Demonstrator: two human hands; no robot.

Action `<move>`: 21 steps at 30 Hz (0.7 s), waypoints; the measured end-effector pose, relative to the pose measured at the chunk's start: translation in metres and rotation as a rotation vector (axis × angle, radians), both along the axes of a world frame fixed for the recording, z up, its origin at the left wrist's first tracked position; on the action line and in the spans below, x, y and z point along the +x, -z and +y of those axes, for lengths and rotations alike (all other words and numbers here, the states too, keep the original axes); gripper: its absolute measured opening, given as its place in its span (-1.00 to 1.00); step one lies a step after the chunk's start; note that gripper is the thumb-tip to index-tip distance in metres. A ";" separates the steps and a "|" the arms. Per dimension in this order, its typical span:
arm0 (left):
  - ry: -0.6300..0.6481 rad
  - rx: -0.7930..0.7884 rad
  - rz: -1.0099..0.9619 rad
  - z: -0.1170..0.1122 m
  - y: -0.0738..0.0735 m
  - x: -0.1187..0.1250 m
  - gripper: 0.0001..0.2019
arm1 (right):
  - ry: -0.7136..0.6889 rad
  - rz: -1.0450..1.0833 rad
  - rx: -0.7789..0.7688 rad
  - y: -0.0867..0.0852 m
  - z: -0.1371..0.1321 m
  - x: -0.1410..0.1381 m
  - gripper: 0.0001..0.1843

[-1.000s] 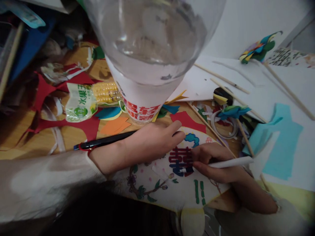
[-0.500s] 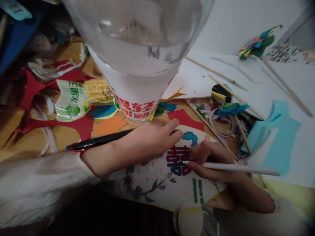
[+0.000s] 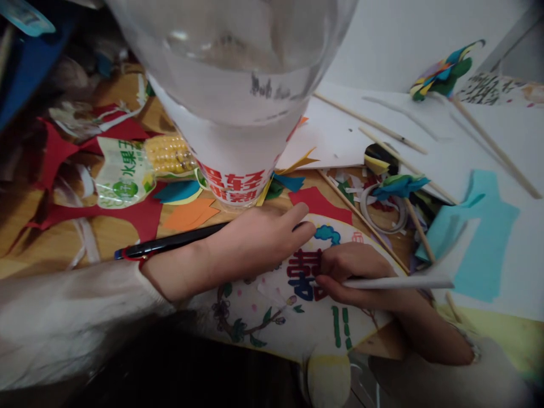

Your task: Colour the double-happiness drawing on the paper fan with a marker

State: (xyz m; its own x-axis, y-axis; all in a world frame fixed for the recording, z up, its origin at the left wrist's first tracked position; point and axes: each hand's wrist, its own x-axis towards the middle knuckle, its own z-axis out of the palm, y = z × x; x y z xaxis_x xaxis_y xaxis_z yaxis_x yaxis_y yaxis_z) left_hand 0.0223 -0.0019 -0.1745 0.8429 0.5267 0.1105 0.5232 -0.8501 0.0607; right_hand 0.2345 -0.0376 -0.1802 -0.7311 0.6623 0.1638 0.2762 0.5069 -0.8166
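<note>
A fan-shaped painted paper (image 3: pixel 314 328) lies in front of me, with red and blue characters, a blue cloud, and a flowering branch. My left hand (image 3: pixel 263 241) rests palm down on its upper left part, fingers slightly apart and no object visible in them. Beside the characters, my right hand (image 3: pixel 361 266) pinches a slim white stick (image 3: pixel 395 282) low over the paper; whether it is a pen or rolled paper I cannot make out. A black pen (image 3: pixel 170 243) lies behind my left wrist, partly hidden by it.
A large clear cup (image 3: pixel 238 147) of liquid stands just beyond my left hand. Packaged corn (image 3: pixel 168 154) and red paper scraps (image 3: pixel 144 218) lie left. On the right are a tape roll (image 3: pixel 385 224), wooden sticks (image 3: pixel 369 122), cyan paper (image 3: pixel 488 238) and a colourful pinwheel (image 3: pixel 446 73).
My right hand has shifted slightly left over the characters, and the white stick's far end has swung left and a little upward. My left hand stays in place.
</note>
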 end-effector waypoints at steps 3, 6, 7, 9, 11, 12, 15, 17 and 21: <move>0.001 -0.010 0.006 0.000 0.000 0.000 -0.80 | 0.010 0.001 -0.019 0.000 0.000 -0.001 -0.67; -0.003 -0.011 0.007 0.000 0.000 0.000 -0.80 | 0.006 0.021 -0.036 0.002 -0.001 0.000 -0.66; -0.004 -0.009 0.005 0.000 0.000 0.000 -0.80 | 0.010 0.024 -0.041 0.002 -0.001 0.000 -0.65; -0.005 -0.004 0.001 0.000 -0.001 -0.001 -0.81 | 0.009 0.018 -0.042 0.003 -0.001 0.000 -0.65; -0.004 0.009 0.001 0.000 -0.001 -0.001 -0.80 | 0.018 0.015 -0.040 0.004 -0.001 0.000 -0.65; -0.001 0.013 0.002 0.000 0.000 0.000 -0.80 | 0.025 0.018 -0.044 0.004 -0.001 0.000 -0.66; 0.008 0.014 -0.005 0.001 0.001 0.000 -0.80 | 0.051 0.023 -0.051 0.004 -0.001 0.001 -0.72; 0.010 0.015 -0.020 0.001 0.001 0.000 -0.82 | 0.034 0.018 -0.046 0.005 -0.001 0.001 -0.72; 0.009 0.025 -0.044 0.001 0.002 0.000 -0.84 | 0.021 0.011 -0.023 0.004 -0.002 0.000 -0.72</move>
